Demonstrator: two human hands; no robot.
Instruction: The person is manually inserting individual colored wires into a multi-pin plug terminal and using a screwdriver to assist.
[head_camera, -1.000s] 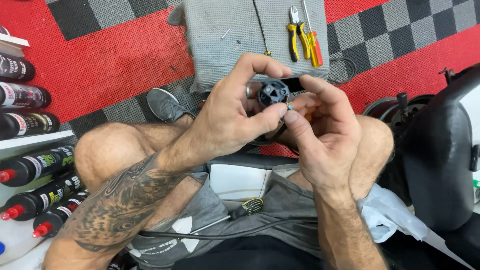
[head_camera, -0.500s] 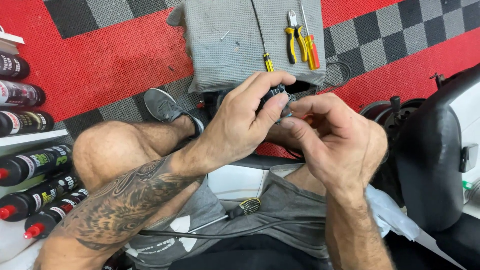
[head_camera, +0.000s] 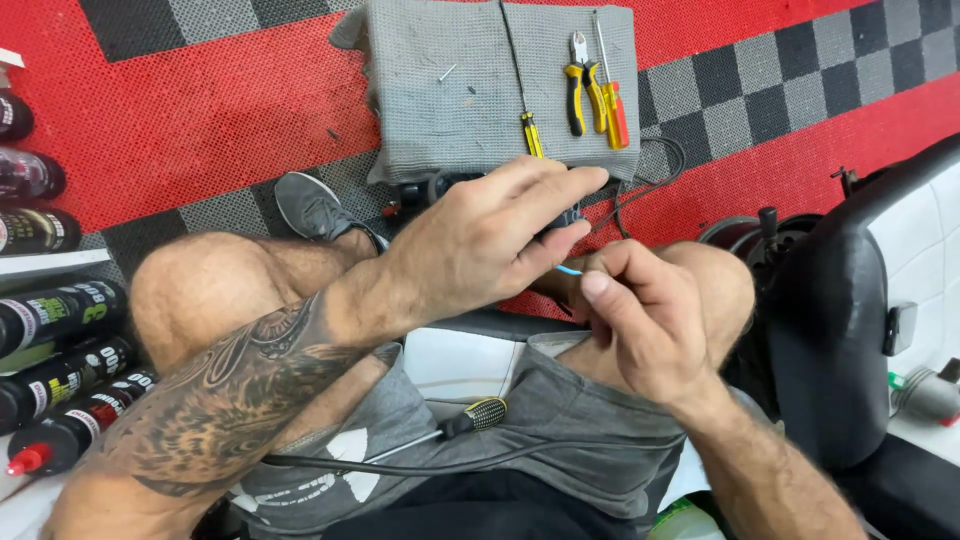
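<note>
The left hand (head_camera: 480, 240) is reaching across from the left, its fingers curling down over a small black part (head_camera: 565, 218), which is sitting above the knees, just near of the grey cloth (head_camera: 450, 90). The fingers are clamping on the part and hiding most of it, so its shape cannot be told. The right hand (head_camera: 640, 320) is sitting just right of and nearer than the left, with thumb and forefinger pinching together on a thin blue wire (head_camera: 568, 270) that is poking out toward the part. The two hands are almost touching.

On the far side, the cloth is lying on the red and grey floor tiles (head_camera: 200, 110). Yellow-handled pliers (head_camera: 582, 85) and a red screwdriver (head_camera: 612, 95) are lying side by side on its right part, and a slim yellow-handled screwdriver (head_camera: 525, 110) is lying just left of them. A small screw (head_camera: 447, 72) is resting near the cloth's middle. A grey shoe (head_camera: 315, 208) is showing past the left knee.

A black screwdriver (head_camera: 455, 425) is lying across the grey shorts (head_camera: 560, 420) on the near side, with a black cable (head_camera: 400, 468) running beneath it. Dark bottles (head_camera: 60, 370) with red caps are lining the left edge. A black seat (head_camera: 830, 340) is standing at the right.
</note>
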